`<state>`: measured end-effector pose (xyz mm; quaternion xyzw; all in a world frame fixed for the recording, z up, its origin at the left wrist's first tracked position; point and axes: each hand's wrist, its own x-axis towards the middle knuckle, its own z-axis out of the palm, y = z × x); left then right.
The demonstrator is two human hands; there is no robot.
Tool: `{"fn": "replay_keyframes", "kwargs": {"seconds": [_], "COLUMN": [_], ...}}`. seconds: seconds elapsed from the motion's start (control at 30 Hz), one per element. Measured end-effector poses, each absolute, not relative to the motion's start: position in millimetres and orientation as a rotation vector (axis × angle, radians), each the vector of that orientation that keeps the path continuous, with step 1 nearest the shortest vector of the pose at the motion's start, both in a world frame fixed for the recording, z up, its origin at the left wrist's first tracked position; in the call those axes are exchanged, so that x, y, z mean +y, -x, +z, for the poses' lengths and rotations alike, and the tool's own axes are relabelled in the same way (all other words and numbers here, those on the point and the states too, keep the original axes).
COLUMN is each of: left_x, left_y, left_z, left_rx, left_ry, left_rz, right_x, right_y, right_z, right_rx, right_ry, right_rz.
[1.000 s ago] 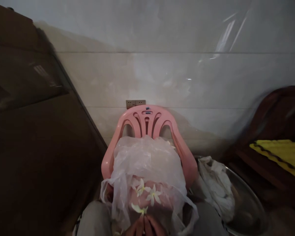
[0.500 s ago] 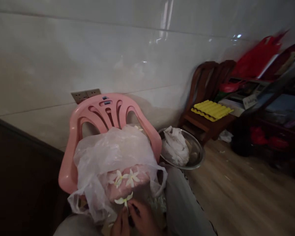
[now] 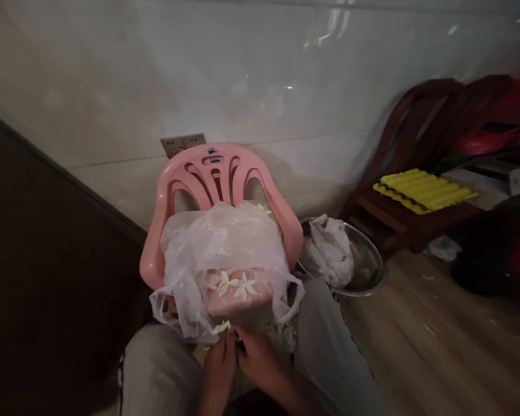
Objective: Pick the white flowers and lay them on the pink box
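Below the front of the pink chair (image 3: 219, 156), my left hand (image 3: 222, 353) and my right hand (image 3: 256, 349) meet fingertip to fingertip, both closed. Pinched at their tips is a small white flower (image 3: 222, 327) with a yellowish centre; fingers hide much of it and its stem. Two more white flowers, one (image 3: 244, 286) beside the other (image 3: 223, 282), lie open on the front of the chair seat (image 3: 229, 303). A thin translucent plastic bag (image 3: 225, 237) covers most of the seat, its handles hanging at both sides.
Right of the chair, a metal basin (image 3: 379, 271) holds a crumpled white bag (image 3: 331, 251). A yellow corrugated tray (image 3: 422, 189) rests on a dark wooden chair (image 3: 416, 124). A dark panel (image 3: 47, 277) stands at left; a wall socket (image 3: 182, 143) is behind the pink chair.
The view has swung left and tilted down, showing more of my forearms and legs. The held flower has turned, its petals less spread to view. Both hands stay together.
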<state>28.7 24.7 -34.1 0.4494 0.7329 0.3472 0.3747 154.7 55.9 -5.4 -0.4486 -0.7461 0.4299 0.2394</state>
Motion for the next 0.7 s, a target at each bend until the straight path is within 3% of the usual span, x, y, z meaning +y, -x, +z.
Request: {"fn": "replay_keyframes", "kwargs": {"seconds": [0.4, 0.7], "left_x": [31, 6], "left_y": [-32, -14], "left_z": [-39, 80], "left_rx": [1.875, 1.81], "left_ry": [-1.203, -1.612], "left_rz": [0.881, 0.905], "right_x": [67, 85], "right_y": [-161, -172], "right_z": [-19, -24], "right_rx": [-2.103, -1.959], "right_ry": [1.335, 1.47], "right_rz": [1.054, 1.111]}}
